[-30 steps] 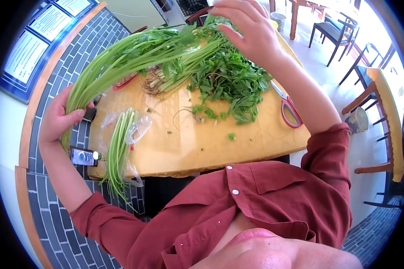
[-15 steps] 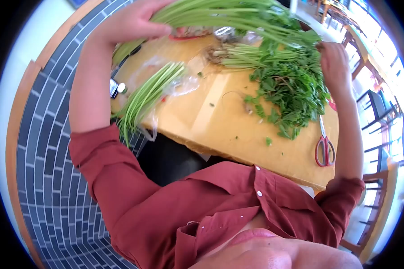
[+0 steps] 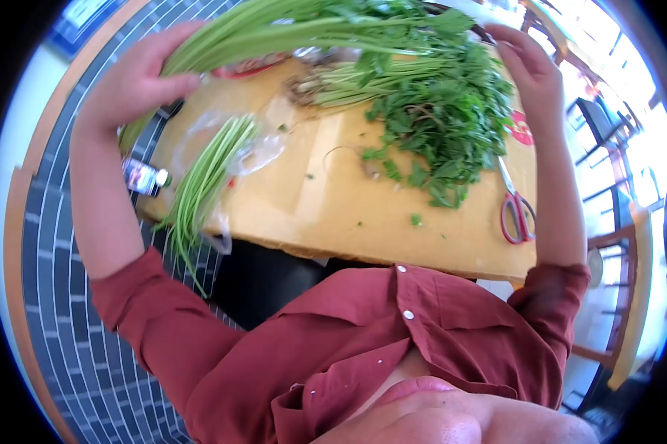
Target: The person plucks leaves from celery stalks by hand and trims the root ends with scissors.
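Stretching out past a maroon shirt (image 3: pixel 333 303) and a black seat (image 3: pixel 267 285), the yellow-covered worktop (image 3: pixel 341 200) bears a rooted celery bunch (image 3: pixel 363 80) lying sideways, its pale roots to the left and its dark, loose leaves to the right. Nearer than the leafy end of that bunch are a few leaf scraps (image 3: pixel 416 220), and to their right, also nearer than the bunch, a pair of red-handled scissors (image 3: pixel 517 200) lies with its blades pointing away. Nearer than the roots and left of them, some slender green stalks (image 3: pixel 211 159) rest on a clear plastic bag (image 3: pixel 263 153), their thin ends drooping over the edge. Farther left of the roots is a small dark object (image 3: pixel 141 177), too blurred to identify. The left hand (image 3: pixel 145 74), left of the rooted bunch, grips the thick lower part of the long celery stalks (image 3: pixel 274 41), thumb laid across them; they arch over the far side of the bunch. The right hand (image 3: pixel 529 66) is curled just right of the bunch's leaves, near the tips of the long stalks; whether it holds any cannot be told. A red-rimmed tray (image 3: pixel 252 68) sits beyond the roots, to their left. Well past the bunch on the right stand dark chairs (image 3: pixel 607 122).
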Motion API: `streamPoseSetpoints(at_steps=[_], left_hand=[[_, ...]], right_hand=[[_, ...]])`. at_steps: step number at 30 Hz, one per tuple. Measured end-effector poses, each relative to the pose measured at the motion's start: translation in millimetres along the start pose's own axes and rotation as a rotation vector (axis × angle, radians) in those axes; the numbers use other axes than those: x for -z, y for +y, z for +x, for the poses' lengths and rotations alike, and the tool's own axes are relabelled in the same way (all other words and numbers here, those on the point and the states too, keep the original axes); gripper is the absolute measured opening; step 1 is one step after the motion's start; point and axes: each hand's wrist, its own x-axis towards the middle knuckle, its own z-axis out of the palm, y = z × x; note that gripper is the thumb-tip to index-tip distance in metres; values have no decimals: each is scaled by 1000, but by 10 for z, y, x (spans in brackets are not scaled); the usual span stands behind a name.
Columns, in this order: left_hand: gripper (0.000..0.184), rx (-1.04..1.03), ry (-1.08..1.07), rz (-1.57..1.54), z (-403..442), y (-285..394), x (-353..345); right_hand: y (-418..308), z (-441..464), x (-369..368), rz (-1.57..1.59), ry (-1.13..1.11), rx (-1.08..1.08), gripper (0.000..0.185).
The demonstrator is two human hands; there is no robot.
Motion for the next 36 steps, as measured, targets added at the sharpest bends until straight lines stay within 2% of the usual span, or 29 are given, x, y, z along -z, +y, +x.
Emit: streamPoseSetpoints(at_steps=[2,4,5,8,9,12,13,16,25,28,31,34,36], left_hand=[[57,-99,-8,6,68,25,-67],[56,-113,-16,0,108,82,-104],[55,-84,-18,-9,115,112,-117],[55,-47,-6,-32,126,182,-182],[55,-46,-7,-32,135,210,-199],[55,-66,-11,-16,153,264,-230],[55,-75,-12,-8,155,272,-237],[54,-83,8,30,152,272,-258],[55,-104,38,98,179,263,-290],[55,-128,35,104,174,260,-283],[52,-101,60,108,168,297,-305],[52,-96,63,125,176,350,-326],[52,-82,43,123,183,365,-331]], right_hand=[[-183,47,3,-233,-96,268,20],[-437,119,-106,-268,-114,511,17],[-580,133,-139,-373,-96,500,16],[-560,194,-210,-302,-222,534,14],[-648,207,-198,-357,-338,514,15],[-449,153,-298,-454,-355,499,16],[-437,151,-315,-432,-345,465,20],[-638,151,-219,-308,-627,-51,18],[-519,115,-110,394,-1004,-429,23],[-438,34,-110,567,-943,-425,23],[-377,-15,-100,407,-979,-369,20],[-354,-9,-124,-127,-966,-155,17],[-299,-32,-145,-347,-844,170,15]])
